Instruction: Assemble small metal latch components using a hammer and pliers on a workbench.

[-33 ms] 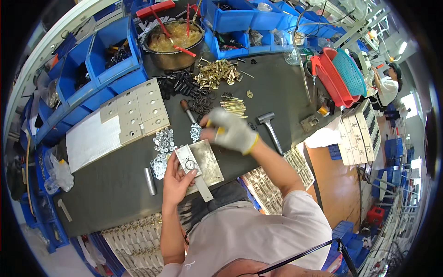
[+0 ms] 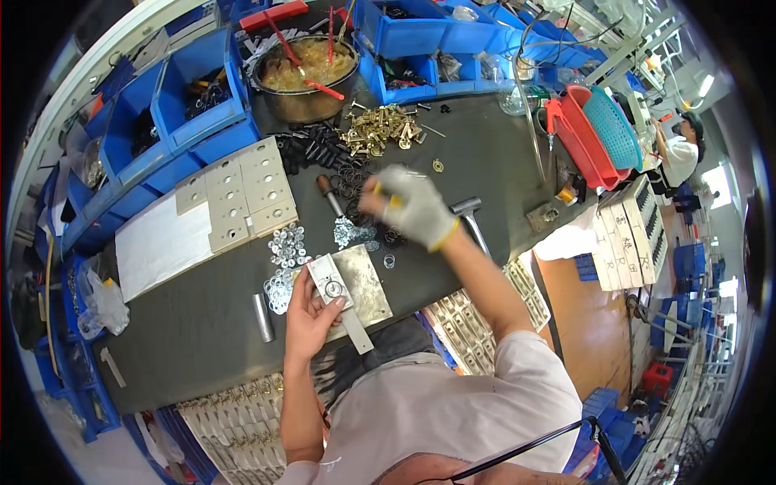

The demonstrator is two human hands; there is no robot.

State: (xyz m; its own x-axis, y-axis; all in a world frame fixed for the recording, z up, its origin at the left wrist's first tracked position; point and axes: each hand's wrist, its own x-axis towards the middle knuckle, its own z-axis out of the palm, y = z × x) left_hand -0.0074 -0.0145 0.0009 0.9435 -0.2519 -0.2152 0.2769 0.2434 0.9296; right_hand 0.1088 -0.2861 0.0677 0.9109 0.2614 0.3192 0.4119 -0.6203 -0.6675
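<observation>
My left hand (image 2: 312, 317) grips a grey metal plate (image 2: 356, 331) with a round fitting and ring near its far end, the thumb pressed beside the fitting. The plate lies partly over a flat metal block (image 2: 364, 283). My right hand (image 2: 412, 207), in a white glove with bare fingertips, hovers over the dark rings (image 2: 353, 179). Its fingers are blurred, so whether they hold anything is unclear. Close by are a pile of small silver parts (image 2: 344, 233) and a tool with a brown handle (image 2: 324, 184). Silver washers (image 2: 287, 245) lie beyond my left hand.
A hammer (image 2: 467, 207) lies right of my right hand, a metal cylinder (image 2: 263, 318) left of my left. Brass parts (image 2: 380, 129), a pot of yellow grease (image 2: 307, 108) and blue bins (image 2: 198, 97) stand farther back. Red and teal baskets (image 2: 584, 137) are at right.
My right hand has moved away from me, from near the small silver parts to over the dark rings. My left hand and the plate stay in place.
</observation>
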